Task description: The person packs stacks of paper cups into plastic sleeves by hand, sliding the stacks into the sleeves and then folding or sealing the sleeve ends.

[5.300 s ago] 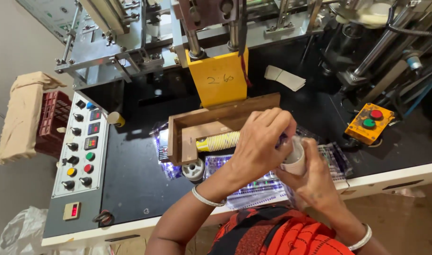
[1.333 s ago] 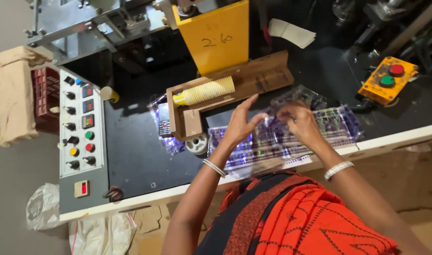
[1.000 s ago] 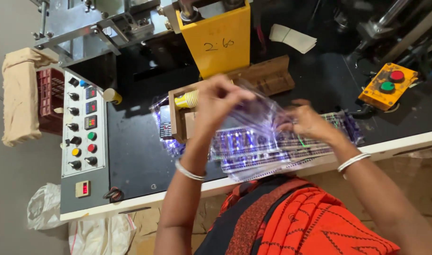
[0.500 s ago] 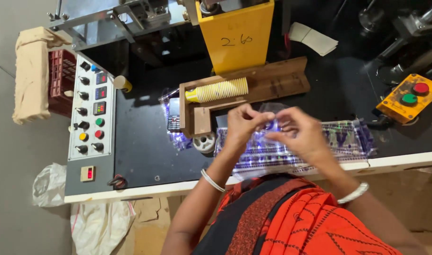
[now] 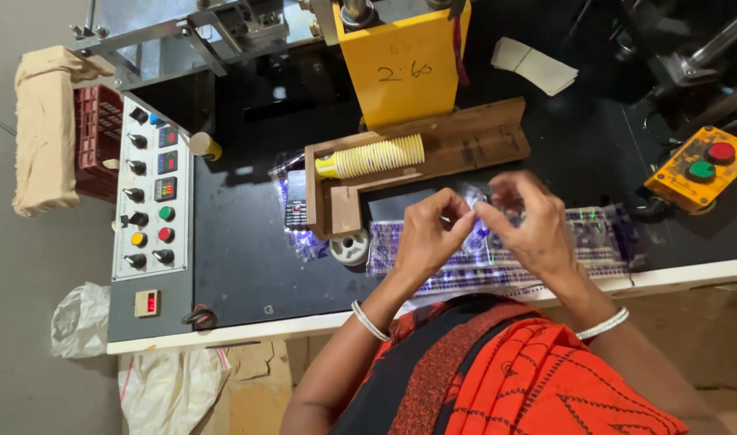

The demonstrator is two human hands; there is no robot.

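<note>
i saw both hands, left hand (image 5: 429, 234) and right hand (image 5: 529, 225), with fingers pinched closed on a clear plastic bag (image 5: 485, 242) above the worktop (image 5: 248, 258).

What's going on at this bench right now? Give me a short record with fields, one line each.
Left hand: pinching the clear plastic bag
Right hand: pinching the same bag from the other side
Under the hands: pile of printed clear bags
Wooden tray: holds a stack of yellow paper cups lying on its side
Left side: control panel with knobs and coloured buttons
Right side: yellow button box
</note>
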